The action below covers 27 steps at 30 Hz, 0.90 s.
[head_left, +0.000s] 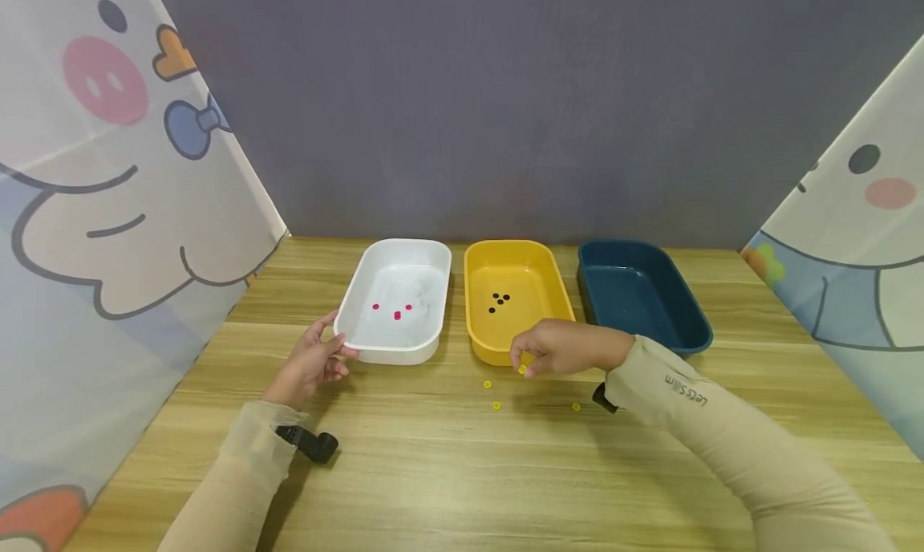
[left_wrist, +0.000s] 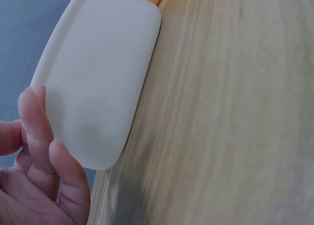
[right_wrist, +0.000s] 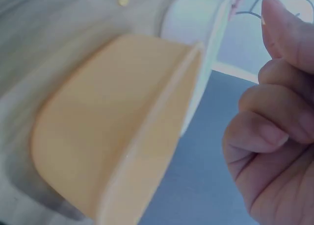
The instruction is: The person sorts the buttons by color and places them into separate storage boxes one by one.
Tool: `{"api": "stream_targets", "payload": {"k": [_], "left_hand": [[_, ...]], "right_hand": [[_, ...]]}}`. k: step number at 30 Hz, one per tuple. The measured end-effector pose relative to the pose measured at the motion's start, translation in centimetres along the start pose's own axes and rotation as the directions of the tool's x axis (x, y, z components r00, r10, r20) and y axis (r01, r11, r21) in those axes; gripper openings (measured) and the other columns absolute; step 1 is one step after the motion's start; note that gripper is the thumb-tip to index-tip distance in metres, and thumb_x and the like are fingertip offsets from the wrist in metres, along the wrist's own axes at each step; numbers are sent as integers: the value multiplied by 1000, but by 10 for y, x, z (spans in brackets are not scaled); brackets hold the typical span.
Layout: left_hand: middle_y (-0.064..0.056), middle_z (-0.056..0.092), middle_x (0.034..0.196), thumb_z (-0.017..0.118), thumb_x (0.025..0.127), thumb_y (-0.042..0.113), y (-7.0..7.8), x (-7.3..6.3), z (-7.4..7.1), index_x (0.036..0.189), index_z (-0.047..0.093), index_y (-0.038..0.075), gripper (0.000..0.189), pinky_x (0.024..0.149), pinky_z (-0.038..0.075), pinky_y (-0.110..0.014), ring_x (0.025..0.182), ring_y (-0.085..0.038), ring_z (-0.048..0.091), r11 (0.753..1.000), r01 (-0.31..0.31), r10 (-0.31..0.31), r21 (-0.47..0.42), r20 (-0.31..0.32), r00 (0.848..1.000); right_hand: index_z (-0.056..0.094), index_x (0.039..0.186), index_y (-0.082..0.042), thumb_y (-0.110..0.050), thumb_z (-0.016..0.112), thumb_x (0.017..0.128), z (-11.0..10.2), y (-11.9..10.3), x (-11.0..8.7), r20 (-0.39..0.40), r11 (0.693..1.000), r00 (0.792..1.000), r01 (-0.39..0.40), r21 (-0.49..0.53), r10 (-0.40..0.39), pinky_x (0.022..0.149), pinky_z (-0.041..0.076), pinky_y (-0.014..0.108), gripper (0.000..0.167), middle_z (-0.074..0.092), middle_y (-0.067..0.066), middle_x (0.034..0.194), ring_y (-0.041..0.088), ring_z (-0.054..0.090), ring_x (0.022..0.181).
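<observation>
My left hand (head_left: pixel 312 363) holds the near left corner of a white tray (head_left: pixel 390 355), with thumb and fingers at its rim. In the left wrist view, fingertips meet the tray's outer wall (left_wrist: pixel 98 73). Several small pink buttons lie inside that tray. My right hand (head_left: pixel 554 347) is low in front of a yellow tray (head_left: pixel 480 345), pinching a small yellow button (head_left: pixel 523 369) between thumb and finger. Its other fingers are curled in the right wrist view, where the button cannot be made out. Nearby on the table lie a yellow button (head_left: pixel 487 384), a second yellow button (head_left: pixel 496 405) and a third yellow button (head_left: pixel 576 407).
Several black buttons (head_left: pixel 500 302) lie in the yellow tray. To its right stands a dark blue tray (head_left: pixel 628 283), its near edge partly behind my right forearm. The trays line up on a wooden table (head_left: pixel 433 472) before a grey wall (head_left: pixel 476 103), with printed cartoon sheets at both sides.
</observation>
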<state>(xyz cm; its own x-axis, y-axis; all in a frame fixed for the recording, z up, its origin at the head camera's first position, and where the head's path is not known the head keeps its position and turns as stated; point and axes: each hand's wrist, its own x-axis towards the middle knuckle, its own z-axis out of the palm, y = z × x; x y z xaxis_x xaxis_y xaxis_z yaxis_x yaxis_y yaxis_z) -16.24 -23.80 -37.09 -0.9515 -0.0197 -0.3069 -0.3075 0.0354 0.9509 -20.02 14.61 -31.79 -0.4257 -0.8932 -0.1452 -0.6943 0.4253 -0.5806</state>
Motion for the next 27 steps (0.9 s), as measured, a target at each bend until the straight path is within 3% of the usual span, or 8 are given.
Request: {"api": "stream_targets", "payload": {"k": [4, 15, 22, 27], "left_hand": [[6, 66, 65, 36, 104, 9, 0, 1, 1, 155, 6, 13, 60, 51, 44, -22, 45, -5, 54, 1000, -9, 9, 6, 2, 1000], [5, 66, 66, 37, 104, 8, -4, 2, 2, 155, 6, 12, 59, 50, 45, -22, 45, -5, 54, 1000, -28, 28, 3, 11, 1000], [3, 68, 69, 40, 103, 11, -4, -2, 0, 154, 11, 13, 59, 52, 44, -21, 47, -5, 56, 998, -55, 55, -11, 28, 998], [4, 67, 68, 38, 104, 11, -4, 0, 1, 155, 9, 14, 58, 51, 44, -21, 46, -5, 55, 1000, -18, 18, 9, -6, 1000]], "right_hand": [[63, 97, -2, 0, 66, 88, -10, -2, -7, -38, 1000, 999, -2, 10, 2, 54, 32, 21, 10, 27, -11, 58, 3, 26, 52], [62, 97, -6, -3, 64, 90, -25, 14, -21, -119, 994, 987, -99, 51, 105, 55, 34, 24, 8, 34, -7, 62, 8, 31, 53], [61, 99, -4, -3, 63, 91, -33, 28, -27, -141, 988, 979, -155, -27, 150, 55, 35, 26, 8, 37, -5, 62, 10, 33, 54], [61, 98, -2, -3, 64, 90, -40, 42, -34, -180, 975, 965, -207, -81, 190, 56, 38, 27, 8, 46, -3, 64, 11, 38, 55]]}}
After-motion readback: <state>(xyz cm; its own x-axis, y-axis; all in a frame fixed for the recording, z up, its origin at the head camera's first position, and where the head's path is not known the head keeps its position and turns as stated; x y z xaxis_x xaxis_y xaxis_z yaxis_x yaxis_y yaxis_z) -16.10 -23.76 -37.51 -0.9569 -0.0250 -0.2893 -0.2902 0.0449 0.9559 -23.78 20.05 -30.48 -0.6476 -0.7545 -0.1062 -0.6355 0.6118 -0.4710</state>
